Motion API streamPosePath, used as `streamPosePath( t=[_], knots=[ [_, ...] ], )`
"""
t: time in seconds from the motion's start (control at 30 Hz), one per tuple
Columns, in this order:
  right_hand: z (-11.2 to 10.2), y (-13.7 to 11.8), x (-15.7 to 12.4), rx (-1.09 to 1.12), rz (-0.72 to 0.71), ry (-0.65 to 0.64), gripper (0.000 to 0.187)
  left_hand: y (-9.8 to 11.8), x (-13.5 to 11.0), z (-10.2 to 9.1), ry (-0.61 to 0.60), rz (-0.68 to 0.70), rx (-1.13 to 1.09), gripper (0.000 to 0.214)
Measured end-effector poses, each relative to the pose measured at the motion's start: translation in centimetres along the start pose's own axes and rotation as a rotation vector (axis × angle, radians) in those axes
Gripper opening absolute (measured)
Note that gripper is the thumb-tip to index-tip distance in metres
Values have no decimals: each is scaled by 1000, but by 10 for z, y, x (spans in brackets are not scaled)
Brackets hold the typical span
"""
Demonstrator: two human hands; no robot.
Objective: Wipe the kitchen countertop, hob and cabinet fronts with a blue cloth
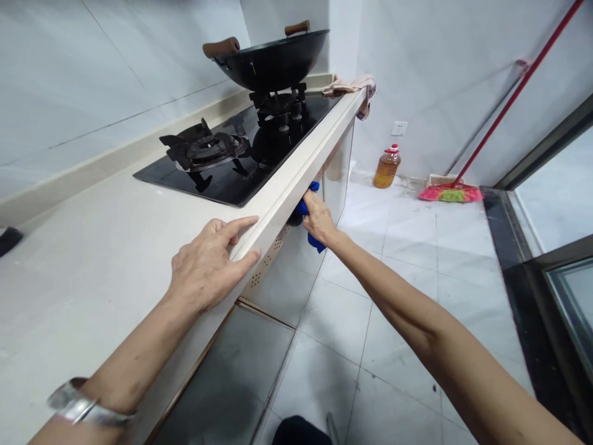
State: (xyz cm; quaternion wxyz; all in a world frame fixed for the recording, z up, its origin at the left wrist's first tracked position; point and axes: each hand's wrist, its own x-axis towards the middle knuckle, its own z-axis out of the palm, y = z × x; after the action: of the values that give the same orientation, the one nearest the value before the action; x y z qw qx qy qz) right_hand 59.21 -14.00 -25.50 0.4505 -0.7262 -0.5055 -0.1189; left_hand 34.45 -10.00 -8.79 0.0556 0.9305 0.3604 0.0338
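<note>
My left hand (208,262) rests on the pale countertop (92,272), its thumb and fingers spread at the front edge. Below that edge, my right hand (319,216) grips a blue cloth (317,243) against the front of the cabinet, close to a dark round knob (295,217) that is partly hidden. Part of the cloth hangs beneath the hand. Behind both hands lies a black glass gas hob (222,187) with two burners. A black wok (278,62) with wooden handles sits on the far burner.
A pinkish cloth (352,85) drapes over the counter's far corner. On the tiled floor (407,247) stand an oil bottle (387,168) and a red broom (463,188) leaning on the wall. A dark-framed glass door (574,284) is at right. Cabinet doors (217,371) run below the counter.
</note>
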Motion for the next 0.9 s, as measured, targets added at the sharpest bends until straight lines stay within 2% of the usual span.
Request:
streamPosePath(
  t=[0.23, 0.33, 0.43, 0.5, 0.6, 0.67, 0.73, 0.8, 0.9],
  knots=[
    [-6, -95, -61, -73, -46, -200, 73, 3, -4, -3, 21, 50, -11, 56],
    [-5, -129, -87, -122, -96, -257, 75, 3, -8, -1, 70, 90, -34, 57],
    [-6, -155, -107, -161, -150, -313, 72, 4, -13, 3, 123, 156, -72, 54],
    [-10, -167, -114, -182, -175, -356, 62, 4, -19, 3, 125, 196, -82, 53],
    [-19, -178, -115, -220, -186, -419, 50, -6, -40, -3, 104, 236, -85, 56],
    [-25, -181, -111, -234, -177, -447, 49, -26, -65, -13, 71, 268, -92, 55],
    [-29, -183, -108, -229, -154, -471, 51, -59, -99, -24, 11, 291, -94, 54],
    [-31, -185, -108, -210, -128, -486, 52, -106, -142, -34, -12, 243, -49, 56],
    [-29, -191, -116, -172, -128, -478, 51, -194, -218, -42, 20, 112, 104, 53]
  ],
)
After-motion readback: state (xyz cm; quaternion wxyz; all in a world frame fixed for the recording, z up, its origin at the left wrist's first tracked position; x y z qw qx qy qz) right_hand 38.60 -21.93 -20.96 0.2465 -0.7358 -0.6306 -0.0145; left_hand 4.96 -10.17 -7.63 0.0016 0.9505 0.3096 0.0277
